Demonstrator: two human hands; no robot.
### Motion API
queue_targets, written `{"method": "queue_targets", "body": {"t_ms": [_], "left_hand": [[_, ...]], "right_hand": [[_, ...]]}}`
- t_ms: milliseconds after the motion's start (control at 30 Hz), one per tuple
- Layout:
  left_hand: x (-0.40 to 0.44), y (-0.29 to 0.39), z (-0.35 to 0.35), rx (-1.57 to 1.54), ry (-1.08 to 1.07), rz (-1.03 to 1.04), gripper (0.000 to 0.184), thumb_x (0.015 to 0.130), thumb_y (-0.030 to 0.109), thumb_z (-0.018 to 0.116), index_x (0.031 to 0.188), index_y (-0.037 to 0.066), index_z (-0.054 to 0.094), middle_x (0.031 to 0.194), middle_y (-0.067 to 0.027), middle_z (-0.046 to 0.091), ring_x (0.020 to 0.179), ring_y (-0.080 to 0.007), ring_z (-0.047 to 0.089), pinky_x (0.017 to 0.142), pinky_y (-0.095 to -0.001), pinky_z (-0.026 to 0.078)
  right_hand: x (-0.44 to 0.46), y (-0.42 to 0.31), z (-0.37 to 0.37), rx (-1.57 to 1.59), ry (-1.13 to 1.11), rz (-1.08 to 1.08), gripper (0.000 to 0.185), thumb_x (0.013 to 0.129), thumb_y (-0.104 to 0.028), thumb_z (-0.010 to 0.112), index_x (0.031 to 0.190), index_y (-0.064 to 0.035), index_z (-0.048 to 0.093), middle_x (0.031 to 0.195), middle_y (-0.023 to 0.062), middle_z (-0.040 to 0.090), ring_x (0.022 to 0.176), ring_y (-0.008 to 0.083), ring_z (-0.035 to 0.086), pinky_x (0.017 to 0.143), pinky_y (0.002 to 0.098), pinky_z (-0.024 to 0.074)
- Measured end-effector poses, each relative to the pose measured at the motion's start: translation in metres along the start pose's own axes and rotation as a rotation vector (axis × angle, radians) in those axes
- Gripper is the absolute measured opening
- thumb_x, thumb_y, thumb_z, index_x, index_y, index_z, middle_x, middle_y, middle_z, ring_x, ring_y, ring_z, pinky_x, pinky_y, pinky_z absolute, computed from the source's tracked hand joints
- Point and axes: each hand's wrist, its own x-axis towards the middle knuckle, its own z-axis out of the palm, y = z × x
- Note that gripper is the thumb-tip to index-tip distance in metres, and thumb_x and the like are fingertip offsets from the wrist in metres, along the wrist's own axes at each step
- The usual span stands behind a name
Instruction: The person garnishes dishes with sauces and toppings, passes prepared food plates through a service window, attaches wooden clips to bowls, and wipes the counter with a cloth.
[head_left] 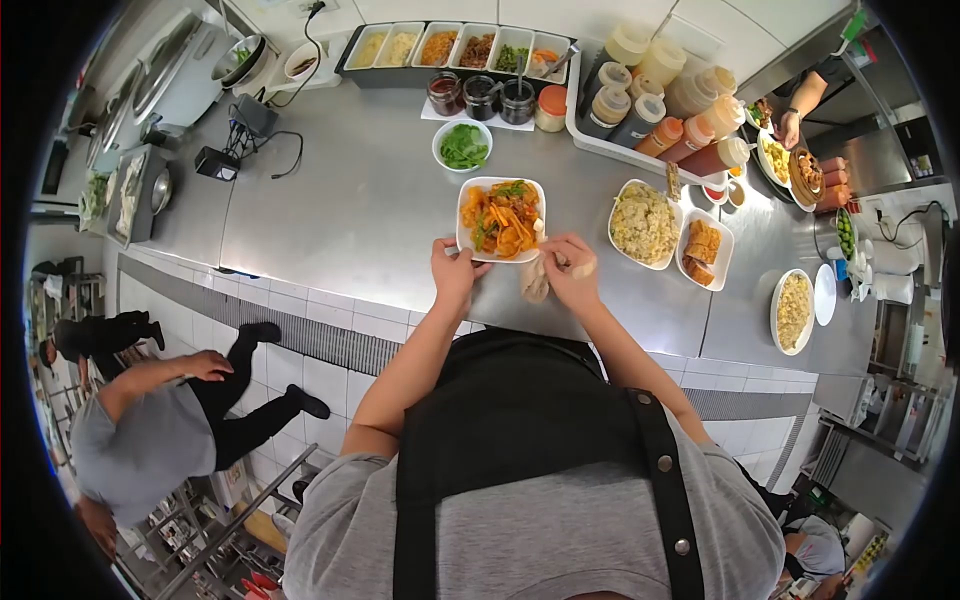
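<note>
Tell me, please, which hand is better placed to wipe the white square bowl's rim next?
Probably the right hand: it appears to hold a crumpled beige cloth at the near-right corner of the bowl; the left hand touches the near-left corner.

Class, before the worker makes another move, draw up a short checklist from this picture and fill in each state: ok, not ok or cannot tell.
1. Left-hand grip on the white dish: ok, at its near left corner.
2. Right-hand grip free of other items: not ok, it has a beige cloth.
3. Orange-coloured food within the rim: ok, as far as it shows.
4. Rim wiped spotless: cannot tell, too small to judge.
5. Rice dish apart from the held one: ok, bare counter lies between them.
</note>
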Motion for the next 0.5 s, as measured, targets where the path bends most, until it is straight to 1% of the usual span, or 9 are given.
{"method": "queue_targets", "body": {"t_ms": [33,67,167,233,300,333,400,433,500], "left_hand": [[-0.001,-0.005,0.004,-0.04,0.005,-0.016,0.031,0.086,-0.006,0.044,0.112,-0.003,0.029,0.103,-0.0254,0.051,0.085,-0.0323,0.064,0.072,-0.0354,0.06],[-0.003,-0.009,0.008,-0.077,0.005,-0.032,0.033,0.085,-0.006,0.044,0.113,-0.003,0.027,0.105,-0.0263,0.05,0.087,-0.0331,0.064,0.074,-0.0361,0.06],[-0.013,-0.02,0.023,-0.236,-0.013,-0.09,0.034,0.083,-0.01,0.044,0.11,0.0,0.025,0.111,-0.0244,0.044,0.091,-0.0317,0.061,0.077,-0.0366,0.059],[-0.016,-0.02,0.028,-0.275,-0.038,-0.091,0.034,0.084,-0.007,0.047,0.11,0.0,0.025,0.109,-0.0235,0.046,0.088,-0.0309,0.063,0.075,-0.036,0.058],[-0.022,-0.02,0.026,-0.313,-0.051,-0.095,0.034,0.085,-0.005,0.049,0.109,0.0,0.025,0.108,-0.0227,0.048,0.084,-0.0302,0.064,0.072,-0.0354,0.058],[-0.024,-0.018,0.022,-0.263,-0.065,-0.134,0.033,0.086,-0.002,0.051,0.11,-0.001,0.028,0.104,-0.0217,0.051,0.082,-0.0288,0.065,0.07,-0.0339,0.058],[-0.028,-0.012,0.011,-0.162,-0.097,-0.21,0.033,0.088,0.005,0.055,0.113,-0.005,0.036,0.098,-0.0197,0.058,0.079,-0.0261,0.066,0.066,-0.031,0.057],[-0.03,-0.015,0.009,0.014,-0.214,-0.213,0.031,0.087,0.008,0.059,0.11,-0.004,0.042,0.093,-0.0166,0.06,0.076,-0.023,0.066,0.063,-0.0294,0.055],[-0.037,-0.032,0.005,0.369,-0.439,-0.215,0.028,0.085,0.013,0.066,0.105,-0.003,0.054,0.084,-0.0105,0.065,0.069,-0.0168,0.065,0.057,-0.026,0.052]], "right_hand": [[-0.002,0.0,0.0,0.003,-0.003,-0.042,0.016,0.074,0.003,0.059,0.087,-0.0018,0.068,0.088,0.0105,0.062,0.073,0.0241,0.061,0.063,0.0299,0.0483],[-0.008,-0.001,0.004,0.009,-0.01,-0.032,0.015,0.074,0.003,0.059,0.086,-0.0017,0.068,0.087,0.0103,0.062,0.073,0.024,0.061,0.063,0.0301,0.0483],[-0.029,-0.004,0.011,0.007,-0.039,-0.01,0.012,0.073,0.002,0.061,0.083,-0.0016,0.067,0.085,0.0104,0.061,0.072,0.0244,0.06,0.063,0.0312,0.0484],[-0.035,0.001,0.006,-0.003,-0.077,-0.004,0.011,0.072,0.001,0.063,0.082,-0.0017,0.065,0.084,0.0113,0.06,0.07,0.0255,0.06,0.061,0.0327,0.0488],[-0.036,0.005,-0.01,-0.029,-0.113,0.135,0.01,0.071,0.0,0.064,0.081,-0.0016,0.065,0.088,0.0125,0.059,0.075,0.0271,0.059,0.065,0.0342,0.0487],[-0.036,0.001,-0.017,-0.041,-0.13,0.205,0.01,0.071,-0.001,0.065,0.081,-0.0016,0.065,0.089,0.013,0.059,0.077,0.0279,0.059,0.067,0.0349,0.0487],[-0.034,-0.009,-0.026,-0.198,-0.062,0.033,0.014,0.071,-0.002,0.066,0.084,-0.0023,0.065,0.093,0.0141,0.058,0.083,0.0308,0.058,0.072,0.0364,0.0479],[-0.034,-0.013,-0.028,-0.276,-0.026,-0.054,0.015,0.07,-0.002,0.066,0.086,-0.0026,0.065,0.095,0.0147,0.057,0.087,0.0323,0.058,0.074,0.0372,0.0475],[-0.047,-0.007,-0.016,-0.191,-0.078,0.023,0.022,0.07,-0.003,0.066,0.092,-0.0043,0.064,0.1,0.0153,0.057,0.091,0.0356,0.056,0.078,0.0399,0.0464]]}}
